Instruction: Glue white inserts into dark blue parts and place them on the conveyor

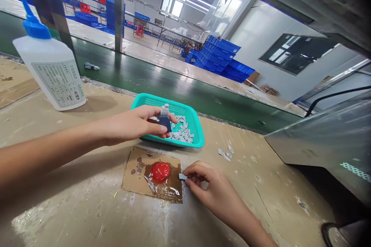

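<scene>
My right hand (210, 185) pinches a small grey piece (182, 176) just off the edge of the cardboard (136, 185) bearing red paste (160, 171). My left hand (130, 123) pinches a blue-and-white piece (165, 119) over the teal basket (193, 121). The white glue bottle's (49, 69) label (56, 83) is too small to read.

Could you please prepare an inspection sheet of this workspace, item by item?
Surface: scuffed tan workbench, with spots and stains.
Job's things: teal mesh basket of small pale grey parts; cardboard sheet with red paste.
Clutter: white glue bottle with blue nozzle; loose pale parts.
Grippers: none; left hand holds a dark blue and white part over the basket; right hand pinches a pale piece.
Cables: thin black line, possibly a cable, at right.
Surroundings: green conveyor belt; stacked blue crates.
</scene>
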Tool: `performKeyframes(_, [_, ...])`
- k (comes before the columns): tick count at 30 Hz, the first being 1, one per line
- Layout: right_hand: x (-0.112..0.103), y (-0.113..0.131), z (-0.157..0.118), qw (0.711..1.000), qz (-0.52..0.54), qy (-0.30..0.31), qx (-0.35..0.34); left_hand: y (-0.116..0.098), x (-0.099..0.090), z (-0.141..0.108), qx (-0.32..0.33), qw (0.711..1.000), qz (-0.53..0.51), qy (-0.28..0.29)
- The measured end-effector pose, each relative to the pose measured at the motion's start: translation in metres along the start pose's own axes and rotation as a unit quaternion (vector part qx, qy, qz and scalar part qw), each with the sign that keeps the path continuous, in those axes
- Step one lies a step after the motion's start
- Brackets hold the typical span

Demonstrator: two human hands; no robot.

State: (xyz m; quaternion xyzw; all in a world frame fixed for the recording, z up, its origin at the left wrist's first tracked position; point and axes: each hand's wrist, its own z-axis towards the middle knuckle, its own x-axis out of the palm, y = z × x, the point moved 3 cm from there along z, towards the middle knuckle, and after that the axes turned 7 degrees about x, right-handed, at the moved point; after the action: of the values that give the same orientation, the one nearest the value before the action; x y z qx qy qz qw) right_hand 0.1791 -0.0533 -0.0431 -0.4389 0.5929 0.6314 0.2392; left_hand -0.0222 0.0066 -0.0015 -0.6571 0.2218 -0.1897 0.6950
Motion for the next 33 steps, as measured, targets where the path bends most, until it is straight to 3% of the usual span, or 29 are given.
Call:
performKeyframes(13, [-0.001, 0.008, 0.003, 0.999, -0.028, -0.016, -0.024, 0.000, -0.002, 0.002, 0.034, 0.999, 0.022, -0.015])
performKeyframes(19, [-0.014, 0.016, -0.001, 0.998, -0.016, -0.045, -0.030, 0.002, -0.004, 0.004, 0.063, 0.998, 0.014, -0.020])
performKeyframes(27, [-0.023, 0.032, 0.003, 0.996, -0.054, -0.068, -0.028, 0.006, 0.000, 0.003, 0.051, 0.998, -0.014, -0.032])
performKeyframes(31, [-0.023, 0.035, 0.004, 0.998, -0.047, -0.027, -0.038, 0.008, 0.002, 0.003, 0.035, 0.999, -0.029, -0.016])
performKeyframes(33, [-0.031, 0.037, 0.005, 0.998, -0.017, -0.035, -0.050, 0.009, 0.005, 0.003, 0.020, 1.000, -0.018, -0.003])
